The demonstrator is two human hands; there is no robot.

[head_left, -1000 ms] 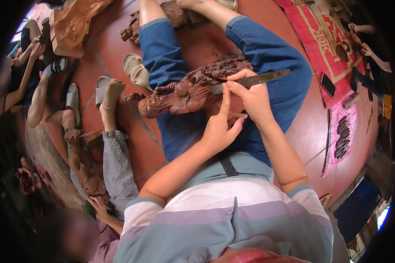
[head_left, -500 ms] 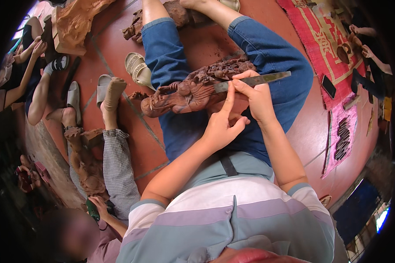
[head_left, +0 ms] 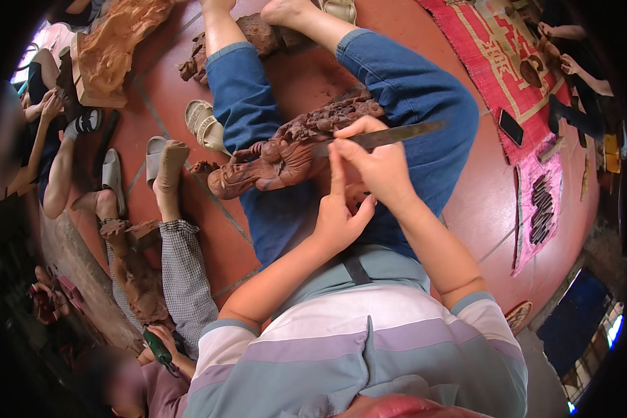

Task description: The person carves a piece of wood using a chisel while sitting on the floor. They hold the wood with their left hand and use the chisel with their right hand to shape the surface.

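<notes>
A reddish-brown carved wooden statue (head_left: 258,173) of a bearded figure lies across my lap, its head to the left and denser carving along its far side. My right hand (head_left: 382,168) grips a long flat metal blade (head_left: 412,132), like a chisel or file, between thumb and fingers. The blade's left end rests against the statue's middle, and its other end points right over my knee. Just left of it is my left hand (head_left: 338,217), index finger stretched up to the blade by my right thumb, its own thumb spread. Its remaining fingers are partly hidden.
At left a co-worker holds a green tool (head_left: 159,347) beside a wooden carving (head_left: 146,292). A large light-brown carving (head_left: 115,45) and a beige sandal (head_left: 203,124) lie farther off. To the right are a red mat (head_left: 460,35), a phone (head_left: 511,128) and dark thin tools (head_left: 543,209).
The whole view has shifted a little. Both my hands and the blade have slid slightly left along the statue, toward its head. The co-worker's green tool shows more fully now.
</notes>
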